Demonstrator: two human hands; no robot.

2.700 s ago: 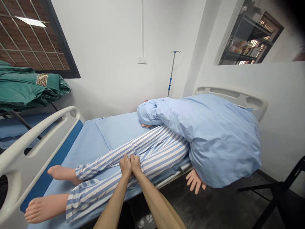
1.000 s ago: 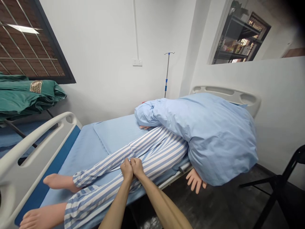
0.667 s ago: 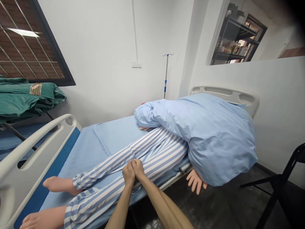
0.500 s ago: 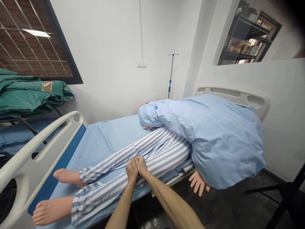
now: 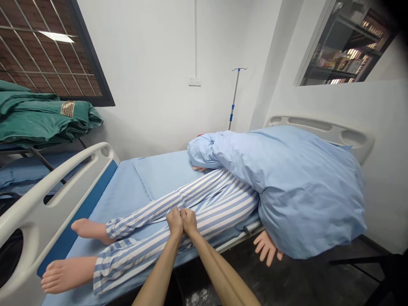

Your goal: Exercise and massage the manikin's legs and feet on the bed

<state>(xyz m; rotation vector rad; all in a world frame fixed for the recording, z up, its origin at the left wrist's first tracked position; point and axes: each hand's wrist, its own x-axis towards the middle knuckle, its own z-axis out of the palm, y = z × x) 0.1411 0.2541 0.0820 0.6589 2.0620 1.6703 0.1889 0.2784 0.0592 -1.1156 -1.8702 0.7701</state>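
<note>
Striped trousers [image 5: 228, 210] were seen on a doll laid along the bed [image 5: 161, 170], the near leg by the bed's edge. Nearest, over the middle of that leg, the left hand [image 5: 174, 222] and the right hand [image 5: 188, 221] were set side by side, both curled into fists. Whether cloth was pinched under the fingers, or the leg merely leaned on, could not be told. The step in hand was judged to be one of pressing or gripping at that leg; any next move would call for both fists to be worked evenly, so that the leg was not rolled toward the edge.

To one side, two bare feet [image 5: 68, 274] were pointed at the footboard [image 5: 73, 199]; to the other, the doll's upper part was covered by a blue quilt [image 5: 306, 187], with a rubbery palm [image 5: 267, 247] left hanging below it. Farther off, a drip stand [image 5: 235, 95] was stood near the wall.
</note>
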